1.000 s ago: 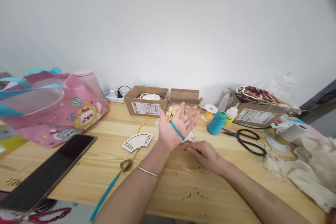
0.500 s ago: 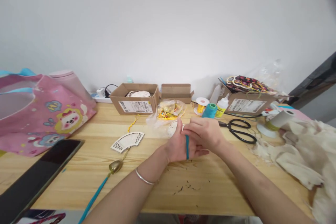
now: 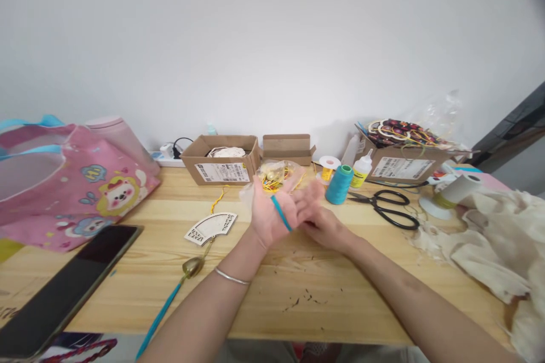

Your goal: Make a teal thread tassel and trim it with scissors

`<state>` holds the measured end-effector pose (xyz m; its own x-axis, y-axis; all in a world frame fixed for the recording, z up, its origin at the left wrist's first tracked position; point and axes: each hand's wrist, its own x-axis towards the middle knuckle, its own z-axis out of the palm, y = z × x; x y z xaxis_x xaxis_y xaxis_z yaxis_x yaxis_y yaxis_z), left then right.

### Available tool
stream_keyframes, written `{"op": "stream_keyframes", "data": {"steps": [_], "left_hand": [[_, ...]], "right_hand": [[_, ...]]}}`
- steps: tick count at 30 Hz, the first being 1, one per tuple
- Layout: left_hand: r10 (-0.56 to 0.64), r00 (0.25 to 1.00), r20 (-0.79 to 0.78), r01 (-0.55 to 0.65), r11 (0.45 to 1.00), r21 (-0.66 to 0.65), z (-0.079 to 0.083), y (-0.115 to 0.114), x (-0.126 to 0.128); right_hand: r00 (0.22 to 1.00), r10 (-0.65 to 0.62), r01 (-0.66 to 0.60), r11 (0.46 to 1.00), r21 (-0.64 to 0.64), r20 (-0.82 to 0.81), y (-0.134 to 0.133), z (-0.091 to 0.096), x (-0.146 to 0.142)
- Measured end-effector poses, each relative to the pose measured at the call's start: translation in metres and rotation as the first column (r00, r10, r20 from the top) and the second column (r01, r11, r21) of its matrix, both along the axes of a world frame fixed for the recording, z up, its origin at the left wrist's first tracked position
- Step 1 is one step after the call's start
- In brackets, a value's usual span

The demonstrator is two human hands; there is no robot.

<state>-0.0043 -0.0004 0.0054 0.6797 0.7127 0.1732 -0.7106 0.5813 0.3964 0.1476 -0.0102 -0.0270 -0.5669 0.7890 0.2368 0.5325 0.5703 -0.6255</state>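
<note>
While the left hand (image 3: 272,212) was raised palm-up and spread, gripping nothing, a teal cord (image 3: 281,214) lay looped across its palm, the thread spool (image 3: 339,184) at its two o'clock. The right hand (image 3: 327,228) lay at four o'clock on the bench (image 3: 298,306), fingertips hidden, so its grip could not be told. Unpinched, the loop could slip off should the fingers close.

three boxes (image 3: 221,167), two hands (image 3: 272,212), maybe two spools (image 3: 339,184)

pink bag (image 3: 85,181): far-left corner of counter (image 3: 162,204) | dark tablet (image 3: 63,289): near-left corner | cardboard box (image 3: 221,161): far edge | black scissors (image 3: 392,210): toward right edge | cream cloth (image 3: 498,249): right edge
</note>
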Motion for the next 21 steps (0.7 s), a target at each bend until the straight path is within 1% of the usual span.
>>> {"op": "stream_keyframes", "data": {"steps": [1,2,3,5,7,9,10,11,13,14,16,17,19,21], "left_hand": [[0.142,0.99,0.01,-0.141,0.989,-0.041,0.001,0.004,-0.002],[0.248,0.969,0.005,-0.246,0.966,-0.08,0.001,0.008,-0.004],[0.319,0.948,-0.006,-0.318,0.942,-0.109,0.001,0.011,-0.005],[0.383,0.923,-0.034,-0.384,0.914,-0.133,-0.003,0.017,-0.007],[0.396,0.916,-0.061,-0.401,0.908,-0.124,-0.007,0.019,-0.006],[0.384,0.917,-0.112,-0.396,0.911,-0.113,-0.01,0.017,-0.002],[0.359,0.922,-0.145,-0.376,0.92,-0.11,-0.011,0.015,0.001],[0.309,0.933,-0.182,-0.332,0.937,-0.107,-0.012,0.012,0.005],[0.15,0.957,-0.249,-0.179,0.979,-0.098,-0.012,0.004,0.013],[0.055,0.961,-0.271,-0.082,0.993,-0.09,-0.011,0.0,0.017],[-0.093,0.951,-0.295,0.077,0.995,-0.066,-0.011,-0.008,0.023],[-0.148,0.941,-0.303,0.139,0.989,-0.051,-0.011,-0.011,0.026],[-0.244,0.914,-0.323,0.253,0.967,-0.016,-0.013,-0.015,0.029],[-0.336,0.876,-0.347,0.364,0.931,0.015,-0.016,-0.017,0.029]], "right_hand": [[0.998,0.014,-0.018,0.996,0.083,0.058,-0.002,0.001,-0.002],[0.994,0.022,-0.039,0.987,0.157,0.105,-0.004,0.003,-0.004],[0.988,0.022,-0.058,0.97,0.235,0.152,-0.006,0.006,-0.005],[0.97,-0.005,-0.096,0.913,0.396,0.245,-0.009,0.012,-0.006],[0.961,-0.023,-0.121,0.861,0.493,0.276,-0.013,0.018,-0.006],[0.961,-0.028,-0.135,0.818,0.56,0.274,-0.016,0.024,-0.006],[0.964,-0.033,-0.134,0.796,0.59,0.264,-0.016,0.027,-0.006],[0.968,-0.043,-0.125,0.774,0.62,0.249,-0.016,0.029,-0.005],[0.974,-0.084,-0.077,0.749,0.658,0.209,-0.014,0.034,-0.003],[0.976,-0.111,-0.041,0.749,0.661,0.186,-0.013,0.036,-0.001],[0.978,-0.158,0.035,0.764,0.644,0.134,-0.009,0.041,0.004],[0.98,-0.169,0.069,0.774,0.629,0.102,-0.007,0.043,0.007],[0.988,-0.152,0.11,0.803,0.587,0.024,-0.002,0.046,0.013],[0.992,-0.114,0.125,0.852,0.508,-0.053,0.003,0.045,0.017]]}}
